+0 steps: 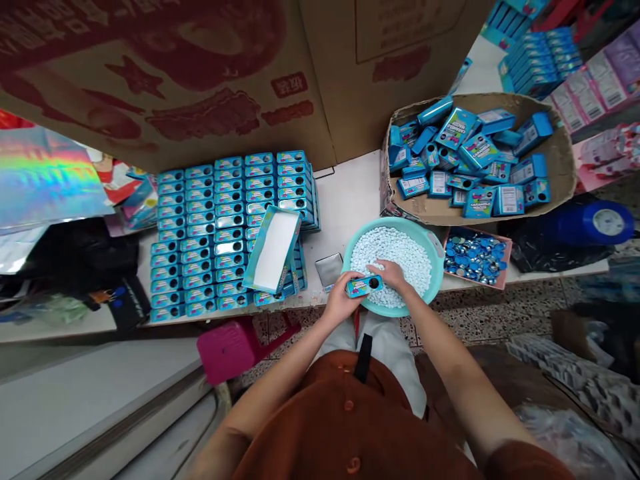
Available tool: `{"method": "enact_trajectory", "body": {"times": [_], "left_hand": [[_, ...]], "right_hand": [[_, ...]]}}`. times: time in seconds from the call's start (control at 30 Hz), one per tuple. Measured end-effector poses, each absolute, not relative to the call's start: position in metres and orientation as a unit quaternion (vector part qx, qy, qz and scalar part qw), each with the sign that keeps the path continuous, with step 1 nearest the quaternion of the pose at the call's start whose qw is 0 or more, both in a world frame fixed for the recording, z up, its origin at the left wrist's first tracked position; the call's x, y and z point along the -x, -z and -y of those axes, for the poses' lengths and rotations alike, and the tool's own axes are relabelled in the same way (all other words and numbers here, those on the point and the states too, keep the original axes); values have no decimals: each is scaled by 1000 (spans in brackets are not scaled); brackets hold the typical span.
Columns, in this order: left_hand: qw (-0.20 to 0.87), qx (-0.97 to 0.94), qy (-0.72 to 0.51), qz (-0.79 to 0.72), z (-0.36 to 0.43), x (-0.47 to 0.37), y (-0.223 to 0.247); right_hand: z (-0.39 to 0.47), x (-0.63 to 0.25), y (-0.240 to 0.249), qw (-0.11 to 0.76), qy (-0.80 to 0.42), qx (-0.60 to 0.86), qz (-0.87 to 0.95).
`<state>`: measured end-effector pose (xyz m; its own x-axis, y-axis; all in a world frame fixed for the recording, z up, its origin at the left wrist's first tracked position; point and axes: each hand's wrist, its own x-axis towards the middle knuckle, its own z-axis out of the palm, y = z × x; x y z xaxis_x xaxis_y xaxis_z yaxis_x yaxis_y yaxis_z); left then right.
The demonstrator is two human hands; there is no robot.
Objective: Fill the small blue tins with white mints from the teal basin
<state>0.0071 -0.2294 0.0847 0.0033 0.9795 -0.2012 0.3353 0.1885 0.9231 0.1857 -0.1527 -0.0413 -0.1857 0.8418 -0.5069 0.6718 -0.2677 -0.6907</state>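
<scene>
My left hand [341,300] is wrapped round a small blue printed box [364,286], held over the near rim of a turquoise basin [437,280]. A dark round spot shows at the right end of the box's upper face. Small white pellets [395,247] fill much of the basin. My right hand [393,275] is low over these pellets, just behind the box, its fingers curled inward. Whatever lies between those fingertips is too small to make out. Left of the basin sits a small open metallic tray [330,270].
Rows of stacked blue boxes [200,233] fill the left of the table, with an open white-lined box [274,250] on top. A cardboard box [563,167] of loose blue boxes stands behind the basin. A pink tray [503,263] holds blue and silver discs. A large carton [225,80] walls the back.
</scene>
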Motion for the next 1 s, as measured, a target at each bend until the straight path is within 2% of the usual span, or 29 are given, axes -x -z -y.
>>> {"method": "enact_trajectory", "body": {"times": [0.1, 0.23, 0.4, 0.47, 0.63, 0.77, 1.0], "left_hand": [[449, -569, -344, -597, 226, -1, -81], [428, -577, -349, -601, 224, 4, -77], [417, -569, -347, -618, 221, 6, -76], [415, -569, -346, -620, 221, 7, -76], [419, -569, -336, -622, 221, 5, -73], [424, -572, -315, -627, 222, -2, -68], [403, -635, -257, -607, 216, -17, -70]], "right_hand": [[155, -177, 35, 104, -549, 643, 524], [160, -169, 29, 173, -691, 605, 356], [158, -172, 28, 179, -796, 566, 120], [155, -175, 25, 211, -822, 527, 54], [153, -178, 1, 357, -818, 447, -55], [157, -180, -35, 446, -796, 402, -73], [161, -170, -82, 563, -680, 470, 3]]}}
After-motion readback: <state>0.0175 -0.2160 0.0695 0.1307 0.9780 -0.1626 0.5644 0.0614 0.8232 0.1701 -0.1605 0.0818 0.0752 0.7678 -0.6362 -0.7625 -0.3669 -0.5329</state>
